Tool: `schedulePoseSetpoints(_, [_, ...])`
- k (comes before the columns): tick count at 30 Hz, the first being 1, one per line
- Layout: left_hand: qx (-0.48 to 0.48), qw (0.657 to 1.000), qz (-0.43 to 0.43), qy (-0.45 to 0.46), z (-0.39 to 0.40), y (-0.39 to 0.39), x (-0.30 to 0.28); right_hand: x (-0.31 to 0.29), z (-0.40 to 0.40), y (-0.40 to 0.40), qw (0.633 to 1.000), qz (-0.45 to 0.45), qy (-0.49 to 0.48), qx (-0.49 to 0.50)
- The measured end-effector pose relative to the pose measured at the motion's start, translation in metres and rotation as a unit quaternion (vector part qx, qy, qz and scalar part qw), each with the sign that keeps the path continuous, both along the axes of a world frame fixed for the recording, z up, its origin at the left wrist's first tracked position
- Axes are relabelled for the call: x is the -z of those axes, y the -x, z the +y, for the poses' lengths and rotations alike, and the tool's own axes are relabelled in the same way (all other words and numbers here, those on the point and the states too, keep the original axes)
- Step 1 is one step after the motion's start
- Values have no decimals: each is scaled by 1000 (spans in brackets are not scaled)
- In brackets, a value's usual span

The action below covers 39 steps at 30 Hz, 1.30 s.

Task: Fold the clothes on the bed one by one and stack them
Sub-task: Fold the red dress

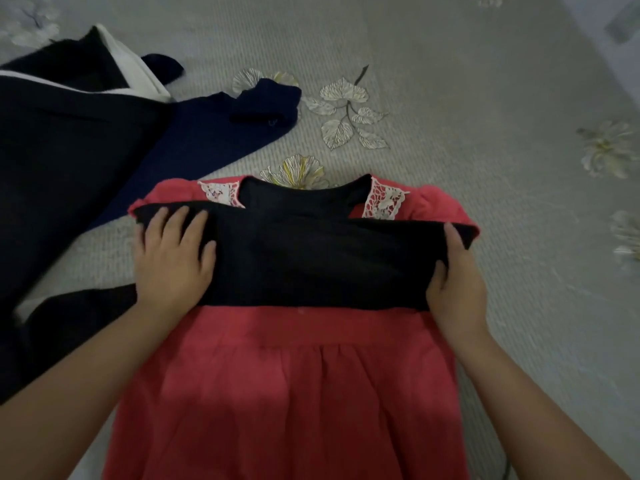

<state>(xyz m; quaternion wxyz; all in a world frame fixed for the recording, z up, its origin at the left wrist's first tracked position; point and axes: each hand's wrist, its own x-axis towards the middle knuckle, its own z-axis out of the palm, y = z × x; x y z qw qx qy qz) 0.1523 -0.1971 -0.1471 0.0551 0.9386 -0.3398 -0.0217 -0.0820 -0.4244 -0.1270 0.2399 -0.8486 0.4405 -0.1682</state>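
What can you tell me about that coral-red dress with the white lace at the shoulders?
The coral-red dress lies flat on the grey flowered bedspread, neckline away from the person. It looks like soft woven cloth, with short puffed sleeves, white lace shoulder patches, a waistband and a gathered skirt. A black folded cloth lies across its chest; the left hand presses there and the right hand grips that cloth's end.
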Motion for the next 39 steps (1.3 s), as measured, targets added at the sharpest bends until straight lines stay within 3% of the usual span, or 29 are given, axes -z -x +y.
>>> schedulePoseSetpoints(3, [-59,995,72,-40,16,6,9,-7,-20,0,1000,1,9,11])
schedulePoseSetpoints(7, [-85,988,111,-59,17,4,19,6,-31,6,985,172,15,-8])
schedulePoseSetpoints(9, [-86,986,120,-72,17,6,15,18,-25,13,977,214,11,-11])
schedulePoseSetpoints(13, [-114,986,118,-6,35,30,0,20,-18,28,993,106,-40,39])
schedulePoseSetpoints(19, [-147,978,116,89,120,135,-11,6,47,109,991,-7,-126,37])
schedulePoseSetpoints(24, [-259,949,169,62,204,226,-14,-9,136,203,976,16,-216,31])
schedulePoseSetpoints(28, [-330,921,203,42,252,280,-23,-17,199,271,961,83,-261,48])
schedulePoseSetpoints(34, [-361,885,279,94,294,324,-33,-14,274,315,961,154,-193,127])
schedulePoseSetpoints(39, [-374,838,325,229,292,345,-36,-23,281,310,952,65,-256,157])
